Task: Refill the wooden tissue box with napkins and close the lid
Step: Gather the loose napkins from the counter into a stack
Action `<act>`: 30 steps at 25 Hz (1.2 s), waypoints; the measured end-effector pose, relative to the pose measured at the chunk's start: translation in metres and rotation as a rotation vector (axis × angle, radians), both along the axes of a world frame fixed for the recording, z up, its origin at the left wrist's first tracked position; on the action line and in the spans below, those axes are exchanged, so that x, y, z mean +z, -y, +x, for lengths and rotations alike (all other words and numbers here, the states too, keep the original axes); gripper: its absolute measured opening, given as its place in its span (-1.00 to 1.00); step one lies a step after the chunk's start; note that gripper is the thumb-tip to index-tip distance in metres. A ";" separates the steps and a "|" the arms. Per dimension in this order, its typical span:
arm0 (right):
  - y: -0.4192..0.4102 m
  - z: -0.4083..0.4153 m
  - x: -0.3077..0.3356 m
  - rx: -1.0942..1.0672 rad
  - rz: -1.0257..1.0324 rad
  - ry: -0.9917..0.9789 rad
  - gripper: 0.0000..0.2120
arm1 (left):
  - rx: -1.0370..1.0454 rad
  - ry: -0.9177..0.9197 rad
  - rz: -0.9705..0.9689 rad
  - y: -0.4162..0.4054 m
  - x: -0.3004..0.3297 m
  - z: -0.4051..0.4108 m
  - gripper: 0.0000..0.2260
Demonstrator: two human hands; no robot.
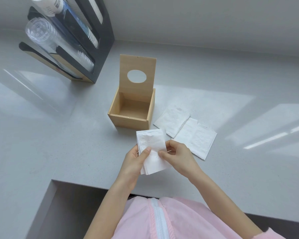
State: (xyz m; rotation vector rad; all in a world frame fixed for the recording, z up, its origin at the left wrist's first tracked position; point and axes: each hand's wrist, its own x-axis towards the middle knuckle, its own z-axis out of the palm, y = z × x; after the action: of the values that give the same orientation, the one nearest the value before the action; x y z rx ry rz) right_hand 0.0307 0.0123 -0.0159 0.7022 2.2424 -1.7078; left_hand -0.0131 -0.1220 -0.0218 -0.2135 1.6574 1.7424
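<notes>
The wooden tissue box (130,120) stands on the grey counter with nothing inside. Its lid (137,65), with an oval hole, stands upright at the back. Just in front of the box I hold a small stack of white napkins (152,145) above the counter. My left hand (136,159) grips the stack's left side with the thumb on top. On the stack's right edge, my right hand (177,155) pinches it. More white napkins (185,130) lie flat on the counter to the right of the box.
A black and wood cup dispenser (76,40) with clear and paper cups leans at the back left. The grey counter (59,135) has its front edge close to my body, with a step cut at the lower left.
</notes>
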 end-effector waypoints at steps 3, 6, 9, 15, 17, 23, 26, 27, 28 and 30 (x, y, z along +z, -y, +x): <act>-0.014 -0.006 0.003 -0.009 0.022 0.010 -0.92 | -0.001 -0.010 -0.020 -0.003 -0.001 -0.003 -0.88; -0.053 -0.025 0.006 -0.150 0.143 -0.023 -0.87 | 0.006 0.000 -0.020 -0.003 -0.001 -0.009 -0.89; -0.089 -0.051 -0.003 -0.150 0.425 0.054 -0.76 | -0.002 0.013 -0.025 -0.005 -0.001 -0.014 -0.89; -0.101 -0.095 -0.030 -0.068 0.693 0.299 -0.51 | -0.006 0.053 -0.036 -0.011 0.000 -0.018 -0.89; -0.101 -0.101 -0.034 -0.110 0.663 0.344 -0.56 | -0.004 0.054 -0.041 -0.012 -0.001 -0.020 -0.89; -0.096 -0.097 -0.038 -0.107 0.697 0.256 -0.72 | -0.022 0.044 -0.046 -0.012 -0.001 -0.019 -0.86; -0.089 -0.092 -0.031 -0.169 0.580 0.055 -0.77 | -0.031 0.041 -0.044 -0.013 -0.001 -0.021 -0.84; -0.086 -0.088 -0.023 -0.224 0.482 -0.014 -0.79 | -0.033 0.043 -0.042 -0.013 0.000 -0.021 -0.83; -0.084 -0.083 -0.014 -0.276 0.383 -0.067 -0.82 | -0.035 0.049 -0.037 -0.013 -0.001 -0.021 -0.81; -0.080 -0.070 0.002 -0.361 0.211 -0.131 -0.88 | -0.035 0.066 -0.027 -0.013 -0.003 -0.021 -0.80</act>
State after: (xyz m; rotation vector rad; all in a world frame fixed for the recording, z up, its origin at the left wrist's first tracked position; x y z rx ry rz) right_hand -0.0391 0.0926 -0.0137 1.1340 2.5362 -1.7253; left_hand -0.0337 -0.1094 -0.0245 -0.2501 1.6284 1.6711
